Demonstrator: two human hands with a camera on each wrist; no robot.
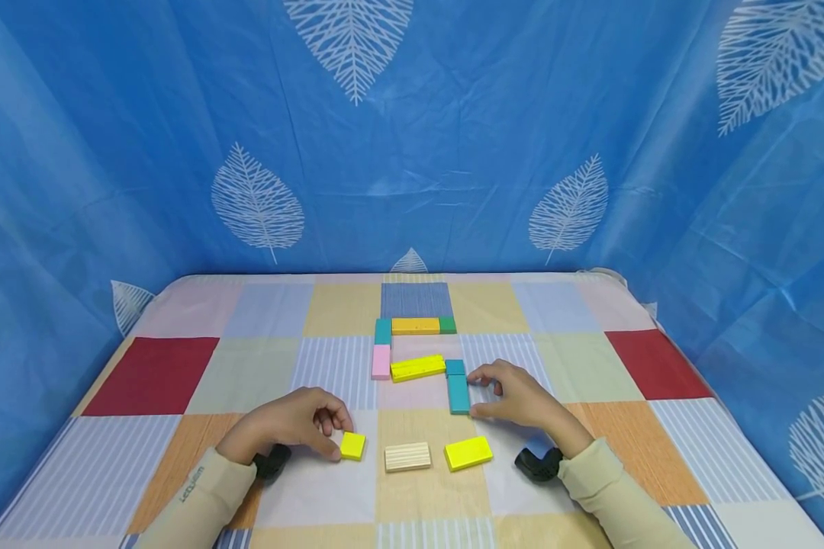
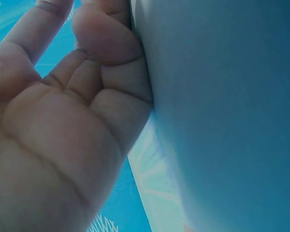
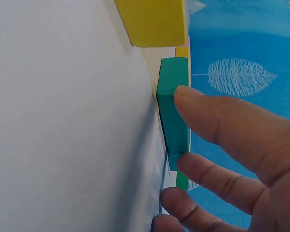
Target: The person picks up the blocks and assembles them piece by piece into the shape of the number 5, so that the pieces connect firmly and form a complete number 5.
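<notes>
In the head view my left hand (image 1: 305, 419) pinches a small yellow block (image 1: 353, 446) by its left side, thumb near, index finger far. The left wrist view shows only curled fingers (image 2: 113, 82) and palm; that block is hidden there. My right hand (image 1: 515, 393) lays thumb and index fingertips along the right side of a teal block (image 1: 458, 395). Seen from the right wrist, the thumb (image 3: 203, 106) touches this block's edge, with the index finger close to its far end. Against that end sits a smaller teal block (image 1: 455, 367).
Left of the teal pieces lie yellow blocks (image 1: 417, 368), beside a pink block (image 1: 381, 362). Behind them run another teal block (image 1: 383, 331), an orange block (image 1: 415, 326) and a green block (image 1: 447, 325). Nearer me are a striped wooden block (image 1: 407, 457) and a yellow block (image 1: 468, 453).
</notes>
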